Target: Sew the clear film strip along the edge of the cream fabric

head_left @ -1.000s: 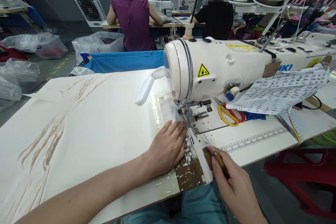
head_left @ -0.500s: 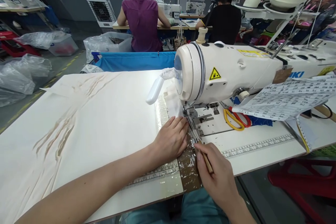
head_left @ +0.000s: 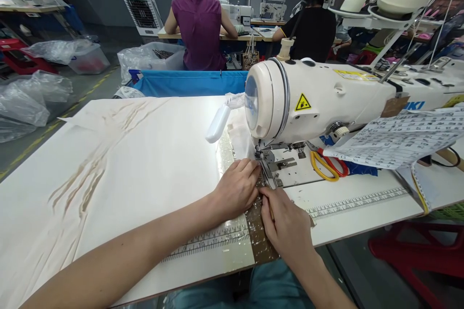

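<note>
A white sewing machine (head_left: pixel 308 96) stands over the right half of the white table. White fabric (head_left: pixel 242 137) lies left of its needle area. My left hand (head_left: pixel 237 188) rests palm down just in front of the presser foot, fingers pressed together; what lies under them is hidden. Close on its right, my right hand (head_left: pixel 284 217) is closed around a thin wooden-handled tool (head_left: pixel 271 211), mostly covered by the fingers. The tool's tip is hidden near the metal guide (head_left: pixel 268 174). Brown tape (head_left: pixel 263 239) covers the table edge below both hands.
Scissors with yellow and red handles (head_left: pixel 328 166) lie right of the needle plate. A printed sheet (head_left: pixel 398 137) hangs at the right. Thin pale strips (head_left: pixel 89 186) lie on the table's left. Beyond the blue cloth (head_left: pixel 192 83) two people sit at other machines.
My right hand has moved slightly up and left, closer to my left hand, and now covers more of the tool. My left hand stays nearly in place. The view has shifted slightly.
</note>
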### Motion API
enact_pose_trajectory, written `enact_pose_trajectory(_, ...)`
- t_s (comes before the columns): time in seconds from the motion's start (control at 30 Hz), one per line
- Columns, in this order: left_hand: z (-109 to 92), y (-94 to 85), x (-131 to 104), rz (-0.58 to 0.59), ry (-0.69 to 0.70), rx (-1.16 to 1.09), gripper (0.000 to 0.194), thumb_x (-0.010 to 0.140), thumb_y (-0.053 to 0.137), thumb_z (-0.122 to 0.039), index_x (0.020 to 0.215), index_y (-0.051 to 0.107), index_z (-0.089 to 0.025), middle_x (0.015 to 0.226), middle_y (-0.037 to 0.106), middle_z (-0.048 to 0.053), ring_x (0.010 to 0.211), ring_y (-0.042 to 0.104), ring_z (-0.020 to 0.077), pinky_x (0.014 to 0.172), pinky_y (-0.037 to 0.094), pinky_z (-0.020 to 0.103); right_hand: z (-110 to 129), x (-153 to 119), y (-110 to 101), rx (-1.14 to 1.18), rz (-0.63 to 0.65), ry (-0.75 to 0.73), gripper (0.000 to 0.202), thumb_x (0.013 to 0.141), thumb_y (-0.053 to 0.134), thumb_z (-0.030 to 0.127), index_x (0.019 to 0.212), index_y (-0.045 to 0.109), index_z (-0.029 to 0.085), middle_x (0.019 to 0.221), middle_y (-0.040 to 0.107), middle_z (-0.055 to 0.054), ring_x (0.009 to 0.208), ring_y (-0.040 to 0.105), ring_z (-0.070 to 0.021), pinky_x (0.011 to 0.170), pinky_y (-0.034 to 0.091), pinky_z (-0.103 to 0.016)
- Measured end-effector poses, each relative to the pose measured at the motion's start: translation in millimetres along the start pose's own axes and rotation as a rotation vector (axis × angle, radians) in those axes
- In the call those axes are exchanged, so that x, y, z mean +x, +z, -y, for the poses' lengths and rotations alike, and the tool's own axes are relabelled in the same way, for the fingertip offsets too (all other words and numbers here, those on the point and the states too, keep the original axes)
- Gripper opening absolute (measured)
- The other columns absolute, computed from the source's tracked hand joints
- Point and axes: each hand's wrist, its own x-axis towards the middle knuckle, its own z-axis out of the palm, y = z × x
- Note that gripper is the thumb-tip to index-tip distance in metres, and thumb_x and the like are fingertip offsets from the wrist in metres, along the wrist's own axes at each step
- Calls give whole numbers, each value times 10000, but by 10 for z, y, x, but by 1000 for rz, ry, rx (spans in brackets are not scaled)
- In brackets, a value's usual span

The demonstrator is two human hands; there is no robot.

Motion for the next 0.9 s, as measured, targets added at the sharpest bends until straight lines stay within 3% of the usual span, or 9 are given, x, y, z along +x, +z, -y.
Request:
enact_pose_trajectory(0.3, 69, 9, 12, 74, -60, 5, 404, 937, 401, -215, 1267, 525, -19, 1214, 549, 168, 1095, 494, 282, 949, 458, 418, 44, 5, 75, -242, 34, 8, 230, 951, 430, 136, 1113, 592, 138, 853, 674, -65, 574, 637, -178, 452, 391, -261)
enact_pose_trajectory(0.5, 153, 6, 8, 28, -42, 6, 393, 940, 389, -215, 1256, 543, -39, 1245, 569, 150, 1139, 503, 271, 986, 436, 433, 94, 24, 77, -305, 59, 39, 299, 902, 491, 94, 1178, 600, 132, 873, 690, -75, 555, 644, -192, 438, 401, -276)
enact_pose_trajectory(0.63, 221, 22, 18, -34, -66, -45, 343, 952, 368, -203, 1192, 583, -85, 1190, 604, 113, 1103, 528, 246, 961, 444, 423, 83, -86, -38, -122, 34, 47, 278, 975, 415, 157, 1180, 603, 145, 853, 688, -63, 546, 620, -172, 422, 387, -265)
enact_pose_trajectory(0.73, 235, -5, 29, -93, -117, -98, 322, 955, 365, -184, 1173, 590, -110, 1181, 607, 98, 1100, 530, 234, 931, 461, 405, 14, -205, -126, 157, 25, 65, 300, 1022, 365, 215, 1222, 583, 165, 980, 704, -72, 773, 681, -174, 594, 506, -241)
enact_pose_trajectory(0.8, 217, -98, 4, -88, -164, -120, 311, 952, 383, -177, 1178, 587, -115, 1194, 602, 102, 1110, 532, 236, 924, 475, 400, -63, -291, -160, 298, 27, 89, 320, 1029, 364, 260, 1278, 555, 201, 1159, 685, -72, 1005, 670, -185, 785, 538, -247)
enact_pose_trajectory(0.9, 187, -366, -154, 15, -137, -140, 300, 934, 445, -168, 1196, 582, -120, 1222, 598, 112, 1098, 562, 236, 921, 499, 385, -203, -410, -160, 397, 69, 278, 391, 1011, 395, 414, 1352, 514, 264, 1264, 652, -51, 1119, 637, -222, 868, 545, -285)
